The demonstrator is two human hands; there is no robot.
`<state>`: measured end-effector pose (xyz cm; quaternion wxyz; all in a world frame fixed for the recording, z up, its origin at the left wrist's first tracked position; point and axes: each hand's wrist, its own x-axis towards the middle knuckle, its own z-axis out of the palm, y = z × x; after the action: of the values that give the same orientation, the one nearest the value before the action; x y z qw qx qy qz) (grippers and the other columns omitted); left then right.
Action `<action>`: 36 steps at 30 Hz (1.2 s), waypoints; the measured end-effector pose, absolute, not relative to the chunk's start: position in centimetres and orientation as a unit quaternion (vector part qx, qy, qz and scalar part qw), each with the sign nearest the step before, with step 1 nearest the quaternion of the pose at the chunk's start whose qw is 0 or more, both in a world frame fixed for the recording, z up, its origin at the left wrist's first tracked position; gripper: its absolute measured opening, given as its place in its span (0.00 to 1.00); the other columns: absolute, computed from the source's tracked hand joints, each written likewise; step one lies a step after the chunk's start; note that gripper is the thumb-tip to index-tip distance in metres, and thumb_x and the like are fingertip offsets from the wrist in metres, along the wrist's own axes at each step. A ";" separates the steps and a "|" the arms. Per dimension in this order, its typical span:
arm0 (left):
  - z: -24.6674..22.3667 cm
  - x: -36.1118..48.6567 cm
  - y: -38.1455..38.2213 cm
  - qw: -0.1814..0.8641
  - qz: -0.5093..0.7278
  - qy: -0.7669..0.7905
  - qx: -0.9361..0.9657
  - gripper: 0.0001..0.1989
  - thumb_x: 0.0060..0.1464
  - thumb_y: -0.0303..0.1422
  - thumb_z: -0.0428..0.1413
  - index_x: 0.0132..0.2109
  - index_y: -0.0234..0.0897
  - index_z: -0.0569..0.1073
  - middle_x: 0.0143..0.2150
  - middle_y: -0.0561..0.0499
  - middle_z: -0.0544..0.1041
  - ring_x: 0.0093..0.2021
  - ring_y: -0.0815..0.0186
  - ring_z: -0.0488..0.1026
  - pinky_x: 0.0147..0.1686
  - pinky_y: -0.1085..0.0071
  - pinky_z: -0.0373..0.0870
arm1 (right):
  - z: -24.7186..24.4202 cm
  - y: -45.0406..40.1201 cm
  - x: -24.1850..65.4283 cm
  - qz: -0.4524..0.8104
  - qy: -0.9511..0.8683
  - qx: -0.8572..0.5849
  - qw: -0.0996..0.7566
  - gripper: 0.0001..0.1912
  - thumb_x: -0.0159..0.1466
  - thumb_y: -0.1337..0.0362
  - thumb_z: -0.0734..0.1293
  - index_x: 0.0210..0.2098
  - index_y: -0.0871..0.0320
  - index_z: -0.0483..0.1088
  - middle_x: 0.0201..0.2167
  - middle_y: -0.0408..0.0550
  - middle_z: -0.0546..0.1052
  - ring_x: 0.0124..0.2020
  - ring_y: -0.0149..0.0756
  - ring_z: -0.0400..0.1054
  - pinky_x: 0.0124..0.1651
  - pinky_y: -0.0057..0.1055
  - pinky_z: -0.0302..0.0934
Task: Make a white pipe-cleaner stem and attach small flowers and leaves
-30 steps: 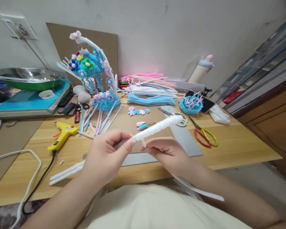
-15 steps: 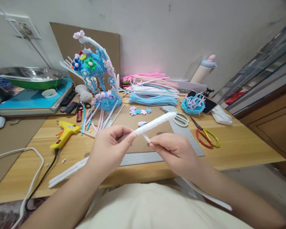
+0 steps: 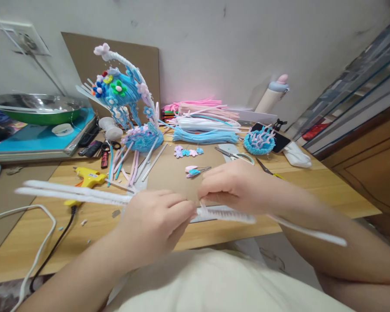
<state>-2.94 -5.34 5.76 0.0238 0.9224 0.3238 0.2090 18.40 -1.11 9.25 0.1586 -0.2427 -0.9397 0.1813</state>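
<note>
Currently, far left: metal bowl (image 3: pixel 35 115) with green outside, on a blue-covered book (image 3: pixel 19 141). Two white chenille stems (image 3: pixel 74 193) extend leftward from the left hand, passing in front of the yellow glue gun (image 3: pixel 89 177) as viewed. Behind: blue jellyfish ornament (image 3: pixel 126 89) with coloured flowers, hanging from a white arched stand.

Left hand (image 3: pixel 162 221): grip pressed together around the left end of a white wrapped rod (image 3: pixel 230 214). Beyond it on the cardboard (image 3: pixel 169 169): row of small flowers (image 3: pixel 188 152); pink and blue hair clips (image 3: pixel 193 172). Further back, bundled chenille stems (image 3: pixel 208 135), the front bundle light blue.

Right hand (image 3: pixel 227 186): grip pinching a thin white strand (image 3: pixel 203 203) beside the coils; fingertips partly blurred. Rod lies between and below the hands, over the near part of the wooden surface (image 3: pixel 331 190), free end pointing right.

Right side: pale-handled scissors (image 3: pixel 242 157), blue fuzzy dish (image 3: pixel 259 141) with pink tendrils, leaning bottle (image 3: pixel 271 97), dark phone (image 3: pixel 282 143), white tissue pack (image 3: pixel 297 154).
</note>
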 end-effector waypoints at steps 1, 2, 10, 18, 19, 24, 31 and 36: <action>6.0 -3.1 -5.4 0.059 0.242 0.313 0.917 0.05 0.53 0.27 0.51 0.35 0.38 0.71 0.25 0.54 0.73 0.25 0.69 0.67 0.24 0.73 0.55 | 9.1 -0.5 18.5 0.259 -0.925 -0.225 0.161 0.07 0.61 0.70 0.62 0.31 0.60 0.72 0.27 0.44 0.74 0.29 0.28 0.66 0.31 0.22 0.56; 6.3 -3.3 -5.4 0.093 0.276 0.312 0.904 0.04 0.53 0.27 0.52 0.35 0.38 0.71 0.25 0.55 0.73 0.25 0.71 0.67 0.25 0.74 0.57 | 8.8 0.0 18.5 0.338 -0.901 -0.215 0.166 0.07 0.62 0.68 0.61 0.32 0.61 0.72 0.28 0.45 0.74 0.31 0.29 0.67 0.32 0.22 0.57; 6.4 -3.3 -5.1 0.165 0.384 0.469 0.778 0.03 0.52 0.28 0.54 0.32 0.39 0.71 0.19 0.59 0.65 0.19 0.75 0.59 0.21 0.77 0.55 | 2.9 -2.3 15.8 0.398 -0.804 -0.309 0.317 0.11 0.65 0.65 0.57 0.32 0.60 0.69 0.28 0.44 0.72 0.30 0.29 0.65 0.34 0.25 0.59; 5.4 -2.9 -4.5 0.142 0.357 0.537 0.751 0.05 0.53 0.33 0.53 0.31 0.39 0.72 0.19 0.59 0.66 0.20 0.73 0.60 0.21 0.76 0.55 | 4.6 -4.8 15.9 0.130 -0.879 -0.350 0.297 0.09 0.65 0.68 0.56 0.34 0.61 0.67 0.27 0.46 0.72 0.29 0.30 0.63 0.32 0.27 0.52; 5.4 -2.9 -4.4 0.137 0.352 0.538 0.753 0.05 0.53 0.33 0.53 0.31 0.39 0.72 0.19 0.59 0.66 0.20 0.73 0.61 0.22 0.76 0.55 | 4.9 -4.8 16.0 0.111 -0.883 -0.354 0.286 0.09 0.65 0.68 0.55 0.34 0.61 0.66 0.27 0.45 0.71 0.29 0.31 0.63 0.32 0.27 0.51; 4.9 -2.5 -4.2 0.113 0.294 0.551 0.773 0.07 0.54 0.36 0.51 0.32 0.40 0.72 0.22 0.56 0.71 0.24 0.70 0.65 0.24 0.74 0.55 | 5.3 -4.9 16.2 0.037 -0.906 -0.348 0.239 0.10 0.63 0.69 0.57 0.26 0.60 0.63 0.21 0.42 0.65 0.23 0.29 0.56 0.27 0.28 0.46; 4.5 -2.4 -4.6 0.103 0.243 0.552 0.791 0.08 0.55 0.36 0.49 0.32 0.41 0.71 0.24 0.55 0.74 0.25 0.68 0.68 0.24 0.73 0.55 | 5.6 -4.7 16.1 -0.013 -0.926 -0.313 0.211 0.10 0.61 0.70 0.58 0.24 0.60 0.63 0.20 0.42 0.64 0.22 0.29 0.53 0.25 0.30 0.42; 4.2 -2.7 -4.9 0.018 0.219 0.426 0.878 0.08 0.56 0.32 0.48 0.33 0.40 0.71 0.25 0.54 0.74 0.26 0.67 0.69 0.25 0.71 0.56 | 7.6 -3.2 17.3 0.051 -0.927 -0.332 0.169 0.07 0.61 0.71 0.59 0.28 0.60 0.67 0.23 0.44 0.69 0.27 0.30 0.60 0.29 0.27 0.47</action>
<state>-2.71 -4.87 4.24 0.0183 0.8779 0.4255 0.2189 17.32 -3.17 7.62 0.1688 -0.3321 -0.9266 0.0512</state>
